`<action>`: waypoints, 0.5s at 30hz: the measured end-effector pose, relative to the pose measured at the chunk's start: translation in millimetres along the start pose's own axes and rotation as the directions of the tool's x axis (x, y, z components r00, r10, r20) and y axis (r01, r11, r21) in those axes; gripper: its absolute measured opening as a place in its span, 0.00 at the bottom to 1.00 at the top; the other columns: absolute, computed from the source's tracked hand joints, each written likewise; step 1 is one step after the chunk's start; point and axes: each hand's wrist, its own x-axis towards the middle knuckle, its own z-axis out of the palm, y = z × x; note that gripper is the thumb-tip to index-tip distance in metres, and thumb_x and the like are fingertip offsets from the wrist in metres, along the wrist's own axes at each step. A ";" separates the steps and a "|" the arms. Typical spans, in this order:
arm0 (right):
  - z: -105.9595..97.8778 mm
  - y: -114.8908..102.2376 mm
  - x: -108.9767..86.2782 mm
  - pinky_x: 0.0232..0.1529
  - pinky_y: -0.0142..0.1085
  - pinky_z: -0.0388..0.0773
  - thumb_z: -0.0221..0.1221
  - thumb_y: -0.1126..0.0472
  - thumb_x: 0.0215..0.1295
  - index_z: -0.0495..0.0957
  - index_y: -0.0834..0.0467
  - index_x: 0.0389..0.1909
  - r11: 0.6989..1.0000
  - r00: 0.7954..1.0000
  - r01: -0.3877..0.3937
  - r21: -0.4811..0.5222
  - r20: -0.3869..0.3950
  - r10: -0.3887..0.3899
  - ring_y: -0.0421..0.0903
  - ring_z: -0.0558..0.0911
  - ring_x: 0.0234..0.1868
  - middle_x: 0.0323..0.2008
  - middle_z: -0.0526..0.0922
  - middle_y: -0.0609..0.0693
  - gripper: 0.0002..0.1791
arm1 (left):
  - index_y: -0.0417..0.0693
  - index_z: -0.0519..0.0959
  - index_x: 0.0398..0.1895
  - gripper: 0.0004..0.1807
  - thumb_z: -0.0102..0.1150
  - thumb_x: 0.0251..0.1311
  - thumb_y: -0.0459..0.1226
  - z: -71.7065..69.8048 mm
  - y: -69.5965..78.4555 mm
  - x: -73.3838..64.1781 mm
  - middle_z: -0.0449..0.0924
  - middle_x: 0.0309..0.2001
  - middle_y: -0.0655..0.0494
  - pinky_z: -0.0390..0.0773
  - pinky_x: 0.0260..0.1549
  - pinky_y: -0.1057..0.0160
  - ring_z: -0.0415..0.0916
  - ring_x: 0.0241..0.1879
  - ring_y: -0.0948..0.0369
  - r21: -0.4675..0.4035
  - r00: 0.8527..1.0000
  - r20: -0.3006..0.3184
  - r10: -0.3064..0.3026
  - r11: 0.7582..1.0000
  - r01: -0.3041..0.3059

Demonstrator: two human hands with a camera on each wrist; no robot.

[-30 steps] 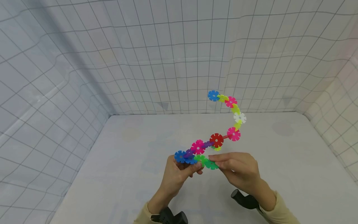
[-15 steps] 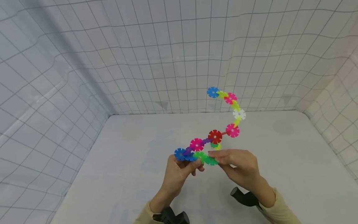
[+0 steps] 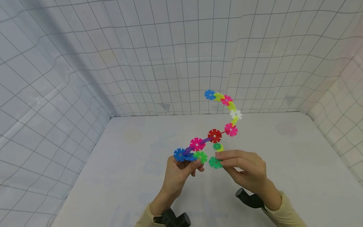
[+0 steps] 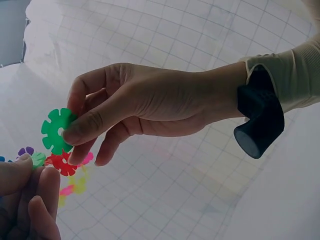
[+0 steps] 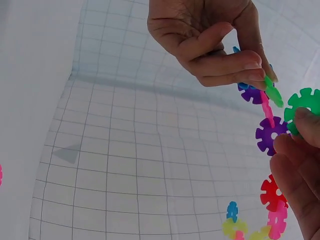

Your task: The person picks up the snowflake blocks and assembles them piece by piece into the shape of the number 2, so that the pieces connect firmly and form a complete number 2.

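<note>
A chain of notched, flower-shaped plastic discs [image 3: 214, 136] curves up and away from my left hand [image 3: 175, 176], in blue, purple, pink, red, yellow and white. My left hand pinches its near end, with thumb and fingers at the light green disc [image 3: 200, 157]. Between thumb and fingers, my right hand [image 3: 246, 168] holds a separate dark green disc [image 3: 215, 162]. A narrow gap parts it from the light green disc; the right wrist view also has the dark green disc [image 5: 302, 106] apart from the light green one [image 5: 273, 92]. My right fingertips partly cover it.
A small green disc [image 3: 217, 146] and a yellow disc [image 3: 221, 148] show behind my right hand; whether they lie on the table or hang, I cannot tell. The white table [image 3: 136, 176] meets grid-netted walls [image 3: 181, 63]. Black wrist cameras [image 3: 249, 199] sit by both sleeves.
The dark green disc, touching or overlapping the light green one before, now stands apart from it. My left hand and the chain have shifted slightly left, my right hand slightly right.
</note>
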 end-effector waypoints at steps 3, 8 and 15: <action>-2.1 0.2 -2.5 0.31 0.31 0.79 0.62 0.63 0.63 0.80 0.67 0.25 0.999 0.999 -0.036 0.000 0.019 0.036 0.47 0.84 0.29 0.29 0.84 0.58 0.11 | 0.24 0.76 0.37 0.11 0.59 0.60 0.30 0.0 0.1 0.1 0.83 0.25 0.56 0.73 0.20 0.67 0.80 0.27 0.62 -0.002 1.000 0.016 0.024 1.000 -0.024; -2.0 -0.6 -3.0 0.26 0.29 0.78 0.62 0.62 0.63 0.82 0.67 0.26 0.998 0.999 -0.041 -0.053 0.027 0.043 0.48 0.83 0.27 0.27 0.83 0.58 0.11 | 0.24 0.76 0.38 0.12 0.59 0.61 0.31 0.5 1.4 -0.3 0.82 0.24 0.50 0.74 0.19 0.67 0.80 0.26 0.62 0.004 0.999 0.036 0.037 0.999 -0.037; -0.5 -2.8 -1.7 0.19 0.26 0.74 0.61 0.62 0.64 0.83 0.65 0.26 0.994 0.999 -0.023 -0.108 0.035 0.027 0.48 0.83 0.24 0.26 0.82 0.57 0.11 | 0.25 0.77 0.38 0.12 0.60 0.61 0.31 0.9 1.5 -0.7 0.80 0.23 0.40 0.74 0.19 0.66 0.80 0.26 0.61 0.025 0.999 0.025 0.037 0.999 -0.037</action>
